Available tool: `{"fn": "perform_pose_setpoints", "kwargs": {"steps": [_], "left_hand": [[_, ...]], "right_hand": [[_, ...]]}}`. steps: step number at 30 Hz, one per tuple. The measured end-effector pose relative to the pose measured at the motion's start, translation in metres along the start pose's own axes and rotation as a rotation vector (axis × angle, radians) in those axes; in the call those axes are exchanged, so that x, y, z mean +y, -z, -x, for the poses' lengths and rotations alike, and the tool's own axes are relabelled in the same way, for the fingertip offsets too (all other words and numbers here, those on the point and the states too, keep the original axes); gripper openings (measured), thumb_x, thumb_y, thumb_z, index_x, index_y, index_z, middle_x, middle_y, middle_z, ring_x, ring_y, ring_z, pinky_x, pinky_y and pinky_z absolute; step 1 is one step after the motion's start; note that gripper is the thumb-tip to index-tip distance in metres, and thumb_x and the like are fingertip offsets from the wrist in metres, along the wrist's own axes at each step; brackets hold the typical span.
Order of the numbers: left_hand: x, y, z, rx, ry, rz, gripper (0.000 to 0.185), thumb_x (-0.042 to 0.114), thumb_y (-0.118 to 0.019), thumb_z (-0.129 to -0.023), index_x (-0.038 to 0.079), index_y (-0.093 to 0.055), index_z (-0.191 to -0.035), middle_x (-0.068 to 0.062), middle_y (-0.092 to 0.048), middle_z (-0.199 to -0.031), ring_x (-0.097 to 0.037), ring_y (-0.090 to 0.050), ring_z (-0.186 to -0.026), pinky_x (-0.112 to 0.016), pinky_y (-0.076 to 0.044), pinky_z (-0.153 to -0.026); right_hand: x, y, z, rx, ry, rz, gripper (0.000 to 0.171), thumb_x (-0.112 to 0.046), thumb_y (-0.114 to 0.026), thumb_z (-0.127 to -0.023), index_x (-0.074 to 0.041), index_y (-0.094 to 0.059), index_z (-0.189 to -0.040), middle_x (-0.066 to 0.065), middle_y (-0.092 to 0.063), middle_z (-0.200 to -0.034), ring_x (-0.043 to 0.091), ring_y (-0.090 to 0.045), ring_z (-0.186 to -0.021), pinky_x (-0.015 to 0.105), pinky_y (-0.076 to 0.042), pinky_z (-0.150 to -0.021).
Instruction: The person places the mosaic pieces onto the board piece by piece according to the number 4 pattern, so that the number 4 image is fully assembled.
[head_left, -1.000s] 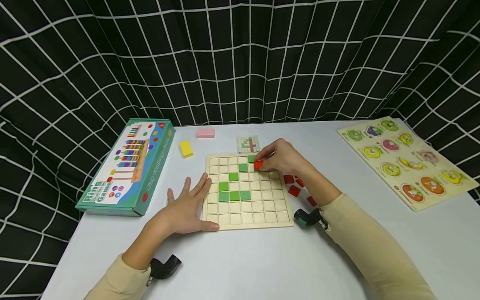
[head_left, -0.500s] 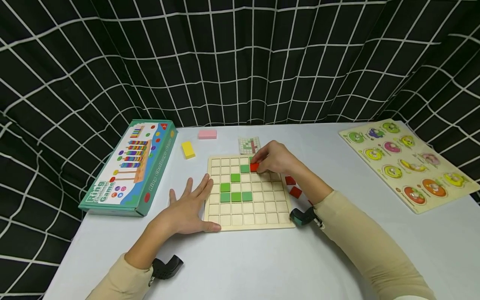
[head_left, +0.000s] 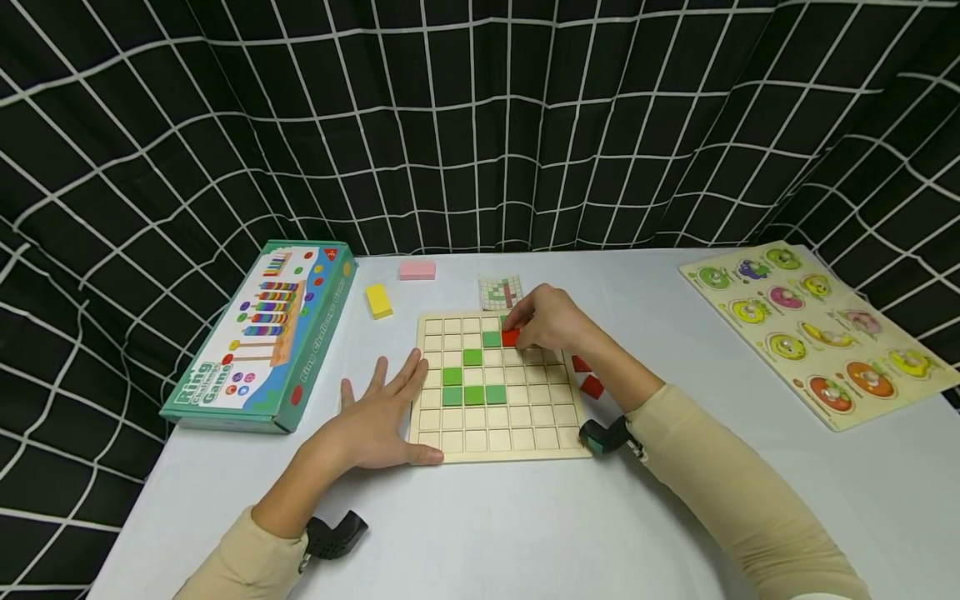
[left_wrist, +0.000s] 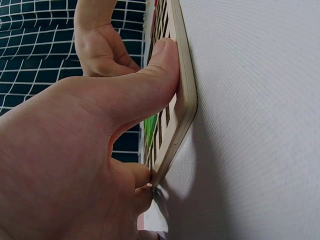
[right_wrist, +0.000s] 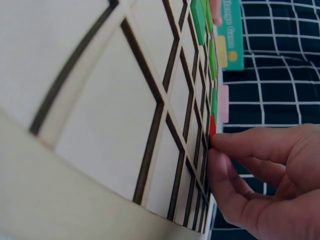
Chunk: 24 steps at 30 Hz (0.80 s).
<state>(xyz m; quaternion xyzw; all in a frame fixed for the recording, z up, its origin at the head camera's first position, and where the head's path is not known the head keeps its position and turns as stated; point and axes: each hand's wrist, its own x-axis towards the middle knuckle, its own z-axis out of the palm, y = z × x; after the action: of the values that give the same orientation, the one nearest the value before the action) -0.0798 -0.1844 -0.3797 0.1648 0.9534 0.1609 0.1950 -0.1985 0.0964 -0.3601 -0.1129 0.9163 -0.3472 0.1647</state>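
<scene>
A wooden grid board (head_left: 498,437) lies on the white table, with several green tiles (head_left: 473,395) set in its cells. My right hand (head_left: 555,321) pinches a red square tile (head_left: 511,338) near the board's far edge, beside a green tile (head_left: 491,339) in the same row. In the right wrist view the thumb and index fingertip meet at the red tile's edge (right_wrist: 213,127), low against the board. My left hand (head_left: 375,425) rests spread along the board's left side, its thumb (left_wrist: 160,65) pressing on the near left corner.
Loose red tiles (head_left: 592,386) lie right of the board, partly hidden by the right forearm. Behind it is a small pattern card (head_left: 500,293). A yellow block (head_left: 378,301), a pink block (head_left: 417,270) and a game box (head_left: 255,333) are left; a fruit puzzle board (head_left: 817,329) is right.
My right hand has brought the red tile slightly left and down, into line with the green tile beside it. The left hand has kept its place on the board.
</scene>
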Motion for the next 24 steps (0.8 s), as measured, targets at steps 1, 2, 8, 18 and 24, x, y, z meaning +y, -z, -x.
{"fn": "perform_pose_setpoints", "kwargs": {"steps": [1, 2, 8, 18, 24], "left_hand": [[0.000, 0.000, 0.000, 0.000, 0.000, 0.001, 0.129, 0.068, -0.081, -0.077, 0.016, -0.008, -0.169, 0.000, 0.002, -0.177, -0.046, 0.005, -0.160, -0.087, 0.002, -0.110], [0.000, 0.000, 0.000, 0.001, -0.001, 0.002, 0.129, 0.068, -0.081, -0.077, 0.016, -0.008, -0.169, 0.000, 0.002, -0.177, -0.046, 0.005, -0.160, -0.087, 0.002, -0.110], [-0.002, -0.001, -0.001, 0.002, -0.004, -0.001, 0.129, 0.069, -0.081, -0.076, 0.016, -0.008, -0.169, 0.001, 0.002, -0.177, -0.046, 0.005, -0.161, -0.087, 0.002, -0.110], [-0.003, 0.000, 0.000, 0.000, -0.006, 0.000, 0.128, 0.069, -0.081, -0.077, 0.016, -0.008, -0.169, 0.000, 0.003, -0.177, -0.047, 0.005, -0.160, -0.088, 0.002, -0.110], [-0.003, 0.000, 0.000, 0.000, -0.009, 0.000, 0.128, 0.069, -0.080, -0.077, 0.016, -0.009, -0.169, 0.000, 0.002, -0.177, -0.047, 0.005, -0.160, -0.088, 0.002, -0.110]], "right_hand": [[0.000, 0.000, 0.000, 0.002, 0.002, 0.005, 0.027, 0.004, -0.080, -0.079, -0.006, -0.082, -0.103, 0.008, -0.073, -0.095, 0.023, -0.060, -0.093, 0.030, -0.051, -0.072], [0.000, 0.000, 0.000, 0.004, 0.005, 0.007, 0.026, 0.004, -0.080, -0.079, -0.007, -0.082, -0.103, 0.008, -0.074, -0.096, 0.023, -0.061, -0.093, 0.030, -0.051, -0.073], [0.001, 0.001, 0.001, 0.006, 0.010, -0.004, 0.029, 0.004, -0.078, -0.078, -0.008, -0.082, -0.104, 0.010, -0.074, -0.099, 0.024, -0.063, -0.095, 0.030, -0.052, -0.073], [0.001, 0.010, 0.013, -0.008, 0.022, -0.037, 0.022, -0.003, -0.078, -0.085, -0.006, -0.080, -0.107, 0.010, -0.075, -0.101, 0.023, -0.064, -0.091, 0.030, -0.052, -0.072], [0.008, 0.017, 0.023, -0.016, 0.019, -0.029, 0.021, -0.005, -0.076, -0.089, -0.006, -0.080, -0.110, 0.011, -0.073, -0.104, 0.023, -0.061, -0.090, 0.029, -0.050, -0.070]]}}
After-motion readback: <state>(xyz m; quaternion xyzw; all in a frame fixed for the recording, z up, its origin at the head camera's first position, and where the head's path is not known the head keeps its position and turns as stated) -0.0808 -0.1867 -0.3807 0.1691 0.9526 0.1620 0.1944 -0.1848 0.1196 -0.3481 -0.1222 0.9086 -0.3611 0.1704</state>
